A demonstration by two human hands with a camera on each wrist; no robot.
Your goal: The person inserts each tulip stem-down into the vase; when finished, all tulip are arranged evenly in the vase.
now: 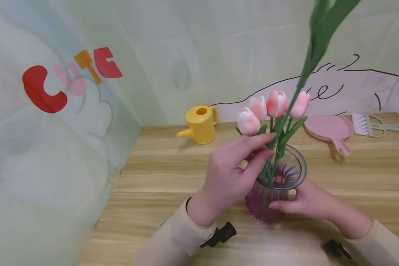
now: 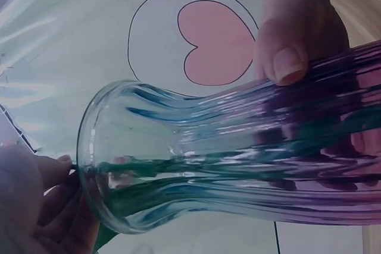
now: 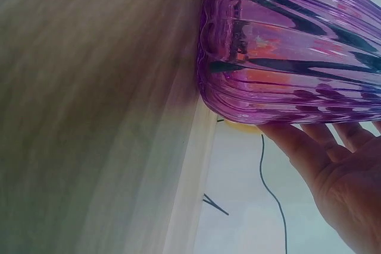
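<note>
A ribbed glass vase (image 1: 266, 207), clear at its flared rim and purple below, stands upright on the wooden table. My right hand (image 1: 310, 201) grips its body from the right, the thumb across the near side. Several pink-and-white tulips (image 1: 276, 104) with green leaves rise from the vase. At the mouth, my left hand (image 1: 234, 168) pinches a long green flower stem (image 1: 290, 103) between thumb and fingers. Its broad leaf (image 1: 329, 29) leans up to the right, and its top is out of frame. Stems show through the glass in the left wrist view.
A yellow watering can (image 1: 201, 125) stands at the back, left of the vase. Toward the back right lie a pink dustpan (image 1: 329, 127) and a small brush (image 1: 369, 125). Printed cloth walls (image 1: 173, 44) border the table at the left and behind.
</note>
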